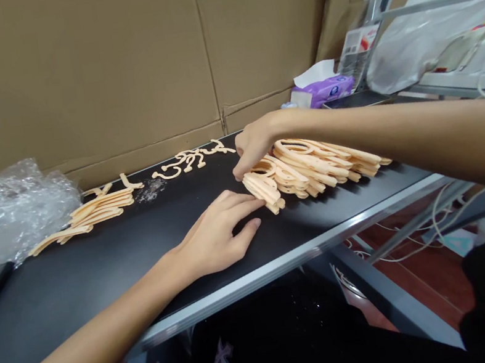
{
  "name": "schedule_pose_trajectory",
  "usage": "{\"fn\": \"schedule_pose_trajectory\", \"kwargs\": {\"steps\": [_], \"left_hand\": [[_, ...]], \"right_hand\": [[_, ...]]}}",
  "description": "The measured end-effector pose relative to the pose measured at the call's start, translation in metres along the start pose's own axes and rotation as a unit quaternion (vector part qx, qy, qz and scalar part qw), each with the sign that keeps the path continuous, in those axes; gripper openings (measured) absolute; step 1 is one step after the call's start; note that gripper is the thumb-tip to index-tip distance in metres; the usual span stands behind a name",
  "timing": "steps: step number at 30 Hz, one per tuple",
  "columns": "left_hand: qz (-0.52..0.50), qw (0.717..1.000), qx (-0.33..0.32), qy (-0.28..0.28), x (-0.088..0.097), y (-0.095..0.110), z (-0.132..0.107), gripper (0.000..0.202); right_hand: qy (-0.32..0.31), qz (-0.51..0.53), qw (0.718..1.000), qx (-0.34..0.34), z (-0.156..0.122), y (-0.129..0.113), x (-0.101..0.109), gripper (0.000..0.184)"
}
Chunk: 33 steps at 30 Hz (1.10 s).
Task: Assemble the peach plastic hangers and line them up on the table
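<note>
A row of flat, peach-coloured pieces (309, 163), with ring-shaped far ends and long narrow near ends, leans in overlapping layers on the black tabletop. At the row's left end, my right hand (257, 141) has its fingers bent down around the far part of the leftmost pieces; some fingertips are hidden. My left hand (215, 236) lies low over the table, fingers stretched and thumb apart. Its fingertips touch the near, left side of those same pieces. Farther back are thin, curved peach-coloured strips (189, 159) in a loose group.
More long peach-coloured pieces (97, 210) lie stacked at left, beside crumpled clear plastic wrap (16, 202). A purple tissue pack (325, 90) and a plastic bottle (359, 45) stand at back right. Cardboard (118, 59) walls the back; a metal edge (293, 254) runs along the front.
</note>
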State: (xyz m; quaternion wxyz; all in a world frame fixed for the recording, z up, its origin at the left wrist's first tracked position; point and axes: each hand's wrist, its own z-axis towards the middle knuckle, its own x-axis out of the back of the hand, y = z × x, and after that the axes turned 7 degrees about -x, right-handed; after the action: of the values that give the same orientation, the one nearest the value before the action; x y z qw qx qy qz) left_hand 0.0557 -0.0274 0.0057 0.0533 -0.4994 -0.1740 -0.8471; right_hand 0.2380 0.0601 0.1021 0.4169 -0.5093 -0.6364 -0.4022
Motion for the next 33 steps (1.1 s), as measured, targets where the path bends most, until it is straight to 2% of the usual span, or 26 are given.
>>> {"fn": "schedule_pose_trajectory", "kwargs": {"steps": [11, 19, 27, 33], "left_hand": [[0.006, 1.000, -0.004, -0.003, 0.000, 0.001, 0.000, 0.032], [0.008, 1.000, -0.001, -0.002, 0.001, 0.001, 0.001, 0.033], [0.005, 1.000, 0.004, -0.005, 0.002, 0.001, 0.000, 0.032], [0.005, 1.000, 0.004, -0.007, 0.002, 0.001, 0.001, 0.031]], "right_hand": [[-0.002, -0.003, 1.000, 0.008, 0.004, -0.001, -0.004, 0.035], [0.014, -0.010, 1.000, 0.008, -0.005, -0.002, 0.006, 0.038], [0.022, 0.009, 0.999, 0.027, 0.008, 0.001, -0.002, 0.043], [0.001, -0.003, 1.000, 0.020, 0.000, -0.002, 0.001, 0.045]]}}
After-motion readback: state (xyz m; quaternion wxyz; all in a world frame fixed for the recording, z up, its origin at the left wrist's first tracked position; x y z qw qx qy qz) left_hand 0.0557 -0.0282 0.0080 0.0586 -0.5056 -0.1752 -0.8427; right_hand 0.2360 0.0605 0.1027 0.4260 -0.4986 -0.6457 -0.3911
